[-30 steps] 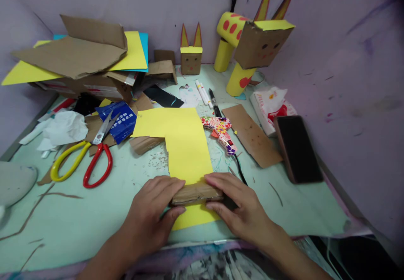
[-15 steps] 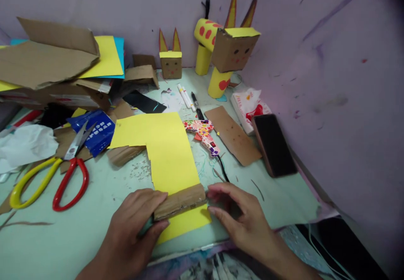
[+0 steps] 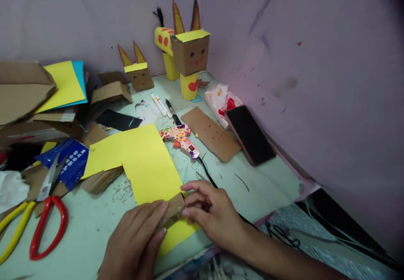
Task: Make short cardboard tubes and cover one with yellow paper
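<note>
A brown cardboard tube [image 3: 173,211] lies across the lower part of a yellow sheet of paper [image 3: 148,166] with an L-shaped outline. My left hand [image 3: 135,233] is wrapped over the tube's left part, thumb in front and fingers on top, hiding that end. At the right end, my right hand [image 3: 214,215] pinches the rim with bent fingertips; whether the tube's edge is between them is partly hidden. Another brown cardboard piece [image 3: 101,180] sits under the sheet's left arm. A flower-patterned glue gun [image 3: 181,138] rests beside the sheet, its black cord running behind my right hand.
Scissors [image 3: 49,202] with yellow and red handles lie open at left. A phone [image 3: 251,135], a flat cardboard strip [image 3: 211,133] and a tissue pack [image 3: 221,103] are at right. Behind stand a cardboard animal [image 3: 190,55] and a smaller eared head [image 3: 140,78]. Cardboard is stacked far left.
The view has swung right, so the table things appear further left. My right fingers have closed in on the tube's right end, and my left hand covers more of the tube.
</note>
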Motion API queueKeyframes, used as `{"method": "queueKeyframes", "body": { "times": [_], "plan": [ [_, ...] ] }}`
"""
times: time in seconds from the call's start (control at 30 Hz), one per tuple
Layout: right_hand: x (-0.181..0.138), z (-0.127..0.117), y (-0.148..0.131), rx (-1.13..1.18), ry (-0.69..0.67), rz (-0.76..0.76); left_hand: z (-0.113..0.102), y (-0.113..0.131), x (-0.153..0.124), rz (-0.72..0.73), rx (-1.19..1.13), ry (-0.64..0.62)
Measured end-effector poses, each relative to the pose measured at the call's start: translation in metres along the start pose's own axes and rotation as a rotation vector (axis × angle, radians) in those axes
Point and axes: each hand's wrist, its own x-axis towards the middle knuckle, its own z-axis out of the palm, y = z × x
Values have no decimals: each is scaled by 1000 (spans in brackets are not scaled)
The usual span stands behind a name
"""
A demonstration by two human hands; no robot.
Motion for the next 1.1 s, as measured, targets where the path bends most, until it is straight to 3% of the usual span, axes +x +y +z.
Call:
{"method": "queueKeyframes", "body": {
  "times": [0.13,0.33,0.6,0.77,0.83,0.97,1.1],
  "plan": [
    [6,5,0,188,-4,120,-5,1,12,-5,25,-15],
    [8,8,1,335,-1,122,0,4,14,-20,-63,-87],
    [3,12,1,255,55,54,3,6,10,41,15,-102],
    [2,11,3,242,65,55,9,5,12,197,131,-28],
    [3,10,0,214,51,58,9,6,14,151,84,-23],
    [6,9,-9,112,8,45,2,12,18,-97,-73,-43],
    [9,10,-9,77,50,-9,-9,13,11,-225,-52,-11]
  ]
}}
